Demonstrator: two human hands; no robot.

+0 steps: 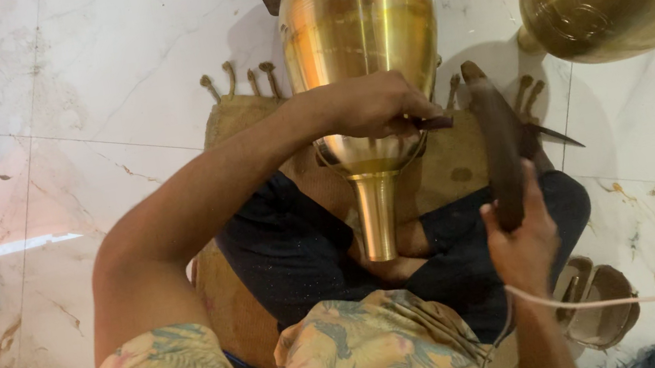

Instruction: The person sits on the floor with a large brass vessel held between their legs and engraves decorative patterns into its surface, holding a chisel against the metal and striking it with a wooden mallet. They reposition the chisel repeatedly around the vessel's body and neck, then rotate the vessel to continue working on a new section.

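Head view: the left hand (372,107) pinches a small dark tool (431,121) against the brass vase (360,30) lying over the lap on the mat (243,118); the right hand (521,245) clamps a dark wooden mallet (498,139) just beside.

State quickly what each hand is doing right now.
Left hand: closed on a small dark tool, pressed against the brass vase.
Right hand: closed on a dark wooden mallet.
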